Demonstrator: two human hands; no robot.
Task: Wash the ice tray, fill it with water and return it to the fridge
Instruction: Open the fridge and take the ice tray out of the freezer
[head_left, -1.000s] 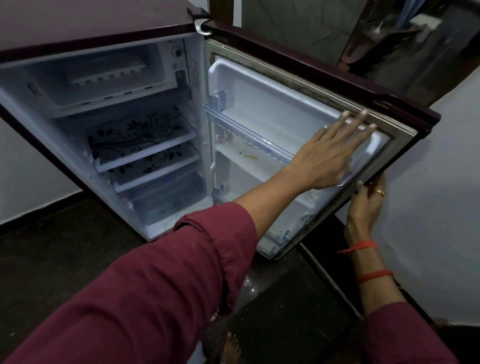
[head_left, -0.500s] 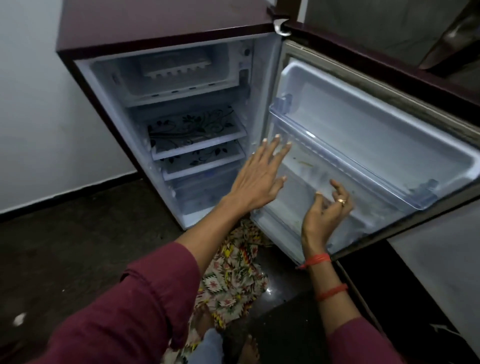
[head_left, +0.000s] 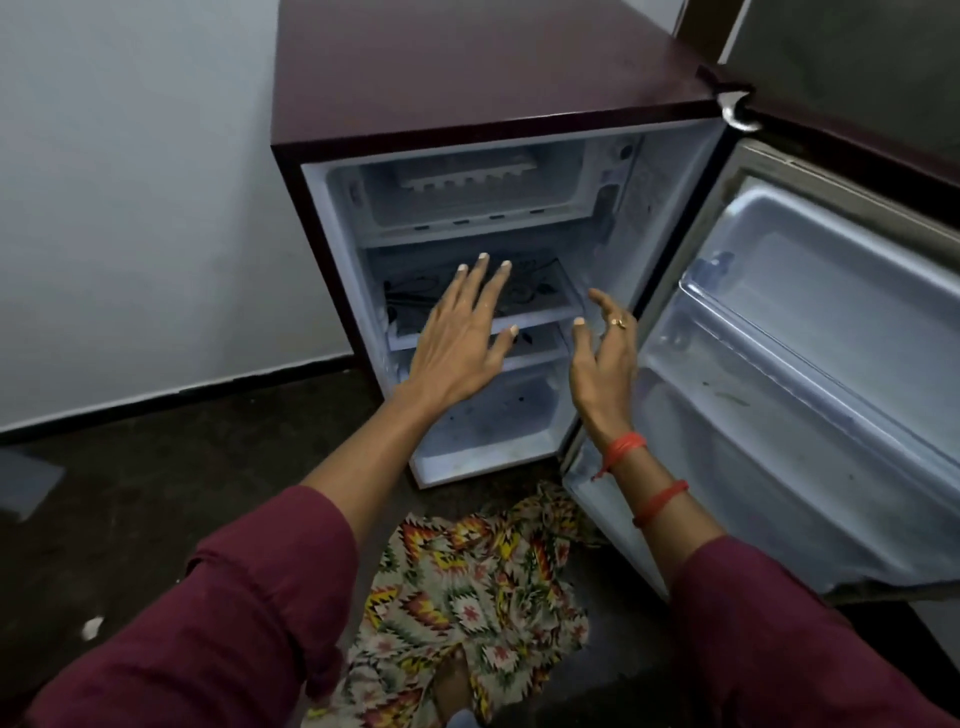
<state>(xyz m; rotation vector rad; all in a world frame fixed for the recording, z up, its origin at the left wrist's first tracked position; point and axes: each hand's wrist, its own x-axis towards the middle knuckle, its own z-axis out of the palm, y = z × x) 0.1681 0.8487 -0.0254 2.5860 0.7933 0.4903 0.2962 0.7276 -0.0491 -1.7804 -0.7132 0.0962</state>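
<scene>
Left hand (head_left: 462, 338), fingers spread flat, and right hand (head_left: 605, 364), loosely cupped, are reaching empty into the open fridge (head_left: 493, 67), touching nothing. Ice tray (head_left: 467, 174) is sitting above them in the freezer compartment (head_left: 563, 176), prob. the target; the door (head_left: 810, 322) is standing wide for access.

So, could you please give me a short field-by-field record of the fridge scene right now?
fridge: open, door swung wide to the right
ice tray: in the top freezer compartment, untouched
left hand: fingers straight, before the patterned shelf, holding nothing
right hand: fingers loosely bent, holding nothing
stage: tray not yet taken out
</scene>
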